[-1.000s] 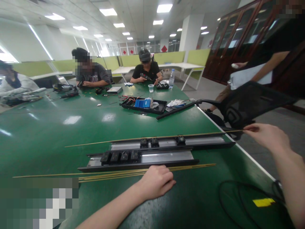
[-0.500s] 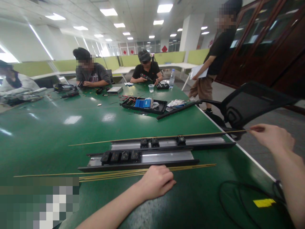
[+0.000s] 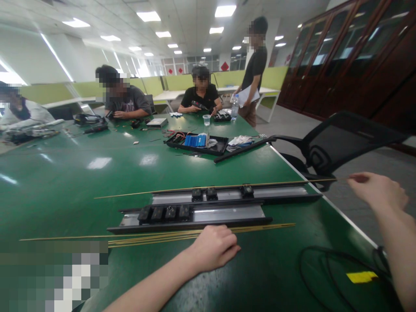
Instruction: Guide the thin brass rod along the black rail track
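My right hand, at the right beyond the table edge, has its fingertips pinched at the end of a long thin gold-coloured rod. That rod runs leftward along the back edge of the rear black-edged metal channel, which carries several small black blocks. In front lies a shorter channel with more black blocks grouped at its left. My left hand rests on the table with fingers curled, over a loose bundle of similar rods; what lies under its fingers is hidden.
A black tray with a blue item, white gloves and a dark bar lie farther back. Black cable loops at the front right; a chair stands beside the table. Several people are across the room.
My right hand has shifted slightly right, while the rod's left end looks unmoved. My left hand stays put. The standing person has walked left, farther behind the table.
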Demonstrator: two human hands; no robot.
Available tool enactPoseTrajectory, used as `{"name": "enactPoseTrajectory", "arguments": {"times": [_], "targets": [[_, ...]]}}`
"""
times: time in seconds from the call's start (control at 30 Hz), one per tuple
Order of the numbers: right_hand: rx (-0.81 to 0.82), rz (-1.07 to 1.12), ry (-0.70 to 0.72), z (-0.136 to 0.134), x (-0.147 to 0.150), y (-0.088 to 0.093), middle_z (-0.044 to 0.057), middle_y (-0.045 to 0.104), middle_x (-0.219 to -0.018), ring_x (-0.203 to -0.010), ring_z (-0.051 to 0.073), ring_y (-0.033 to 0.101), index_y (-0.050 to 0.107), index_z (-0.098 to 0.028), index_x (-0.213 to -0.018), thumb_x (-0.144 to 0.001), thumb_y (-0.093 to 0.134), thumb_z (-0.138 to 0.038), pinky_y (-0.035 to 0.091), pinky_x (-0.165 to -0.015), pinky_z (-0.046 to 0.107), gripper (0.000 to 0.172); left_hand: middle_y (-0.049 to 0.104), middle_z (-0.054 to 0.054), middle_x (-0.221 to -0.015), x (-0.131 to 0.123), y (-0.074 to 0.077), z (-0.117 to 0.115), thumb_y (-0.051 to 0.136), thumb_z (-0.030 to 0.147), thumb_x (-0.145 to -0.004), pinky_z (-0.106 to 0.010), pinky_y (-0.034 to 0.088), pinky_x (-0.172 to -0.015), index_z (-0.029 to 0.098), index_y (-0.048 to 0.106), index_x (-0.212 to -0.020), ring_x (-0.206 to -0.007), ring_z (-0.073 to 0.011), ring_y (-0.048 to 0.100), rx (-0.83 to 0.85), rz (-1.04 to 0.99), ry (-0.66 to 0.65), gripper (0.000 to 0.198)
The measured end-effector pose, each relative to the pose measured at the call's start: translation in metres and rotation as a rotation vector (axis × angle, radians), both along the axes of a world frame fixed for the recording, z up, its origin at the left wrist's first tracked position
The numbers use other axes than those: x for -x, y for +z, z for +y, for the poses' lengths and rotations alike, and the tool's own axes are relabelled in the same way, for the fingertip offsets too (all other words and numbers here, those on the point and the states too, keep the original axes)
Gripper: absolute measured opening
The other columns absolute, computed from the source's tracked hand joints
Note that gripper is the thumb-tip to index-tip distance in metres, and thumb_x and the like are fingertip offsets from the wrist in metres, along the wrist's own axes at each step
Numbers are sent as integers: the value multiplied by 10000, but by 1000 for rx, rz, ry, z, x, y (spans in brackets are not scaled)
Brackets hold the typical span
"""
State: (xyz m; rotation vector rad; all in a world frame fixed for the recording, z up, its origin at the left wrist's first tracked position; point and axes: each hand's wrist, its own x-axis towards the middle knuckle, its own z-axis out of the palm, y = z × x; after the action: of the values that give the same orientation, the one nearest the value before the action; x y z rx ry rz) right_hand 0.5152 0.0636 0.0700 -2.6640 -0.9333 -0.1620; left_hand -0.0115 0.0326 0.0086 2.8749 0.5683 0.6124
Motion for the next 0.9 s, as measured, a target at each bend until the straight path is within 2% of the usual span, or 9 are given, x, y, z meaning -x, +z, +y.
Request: {"name": "enactPoseTrajectory", "arguments": {"times": [0.13,0.3,0.43,0.67,0.9], "targets": [[-41,0,-77,2,-6,-4,241,707,-1106,-928,391,654,739,-241,-1195,-713,592,-532,454,-677,473,582,607,-9,-731,0,-3,0,499,330,-1019,-283,372,-592,191,535,-771,-690,-152,569,-8,10,3,287],[-26,36,-111,-1,-7,-6,244,674,-1216,-1044,412,637,699,-214,-1275,-737,595,-518,466,-738,478,627,613,-10,-738,0,-4,-1,490,325,-1023,-289,367,-594,190,534,-777,-699,-153,576,-5,13,3,283],[-72,48,-105,-1,-7,-7,235,691,-1174,-984,373,636,711,-197,-1267,-764,584,-472,452,-718,459,588,609,-9,-729,0,-2,-1,489,325,-1023,-292,356,-589,190,529,-771,-692,-153,571,-7,9,2,288],[-204,75,-85,5,-23,-16,314,689,-1103,-834,323,612,741,-114,-1225,-728,636,-323,338,-627,447,549,608,-6,-731,0,-3,-1,503,325,-1017,-289,355,-594,190,530,-775,-695,-153,568,-3,6,6,278],[-263,102,-67,6,-36,-21,317,684,-1134,-843,288,609,738,-119,-1226,-697,649,-256,304,-646,449,554,611,-9,-729,0,-3,0,502,317,-1016,-292,371,-597,189,539,-774,-692,-152,570,0,2,1,276]]}}
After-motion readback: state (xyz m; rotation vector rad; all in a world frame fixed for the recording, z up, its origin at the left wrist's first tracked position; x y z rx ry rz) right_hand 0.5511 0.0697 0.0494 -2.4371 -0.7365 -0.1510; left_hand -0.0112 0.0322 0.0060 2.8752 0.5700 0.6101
